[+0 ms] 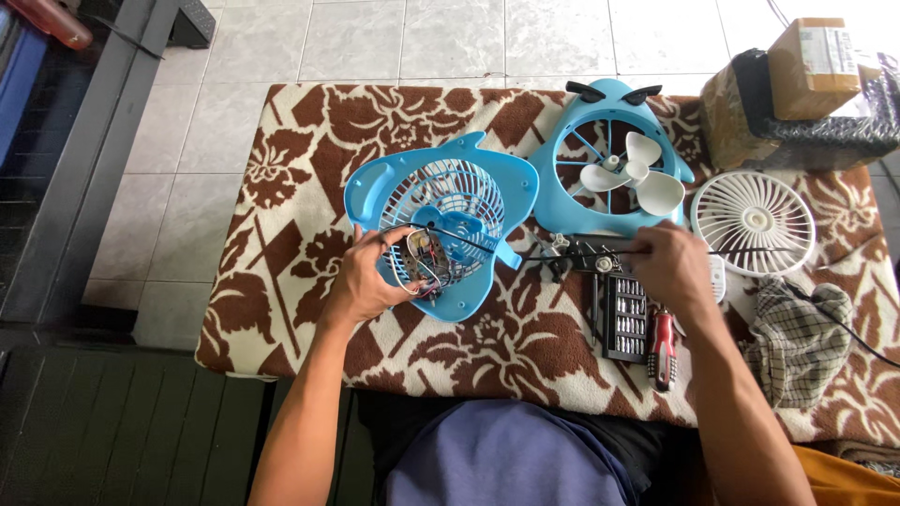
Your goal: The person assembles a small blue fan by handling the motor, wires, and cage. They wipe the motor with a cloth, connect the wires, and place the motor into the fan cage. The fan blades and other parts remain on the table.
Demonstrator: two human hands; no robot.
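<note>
My left hand grips the lower left edge of a blue fan housing with a white grille, where a small circuit board and coloured wires show. My right hand holds a thin dark tool, maybe a soldering iron, whose tip reaches left toward the board. A second blue housing with a white propeller lies behind my right hand. Both rest on a brown and cream floral cloth.
A white round grille lies at right. A black bit set and a red-handled screwdriver sit near my right wrist. A checked rag and a cable lie further right. A cardboard box on a black crate stands at back right.
</note>
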